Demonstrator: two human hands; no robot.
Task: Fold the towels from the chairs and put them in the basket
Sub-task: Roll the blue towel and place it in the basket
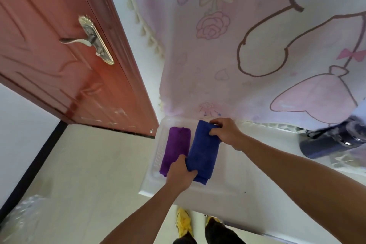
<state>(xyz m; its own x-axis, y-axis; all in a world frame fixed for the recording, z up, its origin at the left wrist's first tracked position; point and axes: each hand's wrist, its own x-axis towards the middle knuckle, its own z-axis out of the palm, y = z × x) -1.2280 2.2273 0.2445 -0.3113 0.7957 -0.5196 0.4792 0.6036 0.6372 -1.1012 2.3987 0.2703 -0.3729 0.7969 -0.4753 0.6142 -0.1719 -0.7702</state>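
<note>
While between both grips [181,171] [225,133], blue towel [204,151].

A reddish-brown panelled wooden door [59,55] stands open at the left, carrying a silver lever handle on an ornate metal plate [93,39]. A pale pink cloth printed with cartoon outlines, roses and hearts [227,55] hangs behind the far edge of the white surface [227,210]. A dark blue cylindrical container [332,140] lies on its side near the right edge. Crinkled clear plastic [25,218] lies on the beige floor [95,174].
</note>
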